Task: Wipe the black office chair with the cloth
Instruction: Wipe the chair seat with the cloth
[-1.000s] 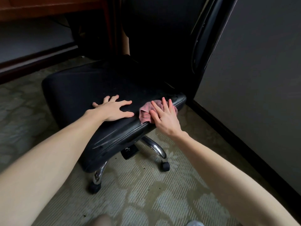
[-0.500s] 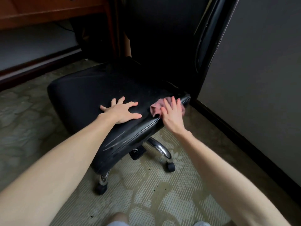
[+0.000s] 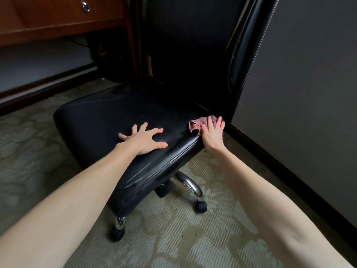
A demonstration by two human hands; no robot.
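A black office chair with a leather seat and tall backrest fills the middle of the view. My left hand lies flat on the seat's near side, fingers spread. My right hand presses a small pink cloth with straight fingers onto the seat's right rear corner, right by the foot of the backrest. Part of the cloth is hidden under the hand. The seat shows light specks and scratch marks along its near edge.
A grey wall with a dark baseboard runs close along the chair's right side. A wooden desk with a drawer stands at the back left. Chrome legs with black casters rest on patterned carpet.
My right hand has slid the cloth along the seat edge to the right rear corner. The left hand stays flat on the seat. The view has shifted a little.
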